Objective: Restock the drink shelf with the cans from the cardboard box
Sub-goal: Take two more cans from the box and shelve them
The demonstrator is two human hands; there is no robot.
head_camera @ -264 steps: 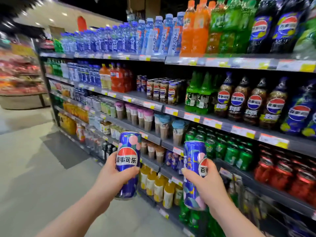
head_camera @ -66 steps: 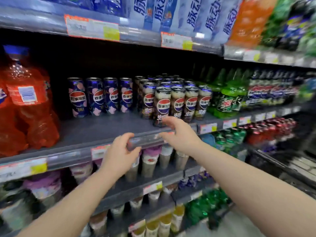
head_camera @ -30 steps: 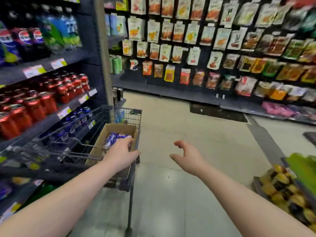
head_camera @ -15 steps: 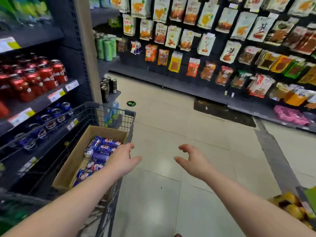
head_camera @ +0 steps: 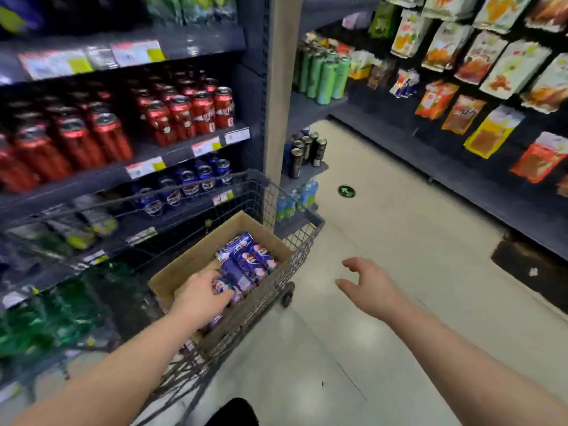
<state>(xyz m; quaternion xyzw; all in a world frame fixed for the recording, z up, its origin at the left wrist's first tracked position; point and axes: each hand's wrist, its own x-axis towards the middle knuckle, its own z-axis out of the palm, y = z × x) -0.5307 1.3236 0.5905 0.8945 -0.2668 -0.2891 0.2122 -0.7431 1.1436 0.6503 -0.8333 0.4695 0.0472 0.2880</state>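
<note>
The cardboard box (head_camera: pixel 187 265) sits in a wire shopping cart (head_camera: pixel 302 238) beside the drink shelf (head_camera: pixel 172 158). Several blue cans (head_camera: pixel 246 259) lie on their sides in the box. My left hand (head_camera: pixel 199 299) reaches down into the box. Its fingers and thumb are wrapped around the end of one blue can (head_camera: pixel 220 286), which still lies among the others. My right hand (head_camera: pixel 368 287) hovers over the floor to the right of the cart, fingers spread, holding nothing.
Red cans (head_camera: pixel 184 115) and blue cans (head_camera: pixel 196 179) fill the shelves left of the cart. Black cans (head_camera: pixel 304 152) and green cans (head_camera: pixel 322 75) stand on the end shelf. Hanging snack bags (head_camera: pixel 491 87) line the right wall, above pale floor (head_camera: pixel 399 235) and a dark mat (head_camera: pixel 531 265).
I have turned from the shelf to the cart. In the last half second my left hand dropped from above the cart's rim into the box onto a can. The right hand stayed open.
</note>
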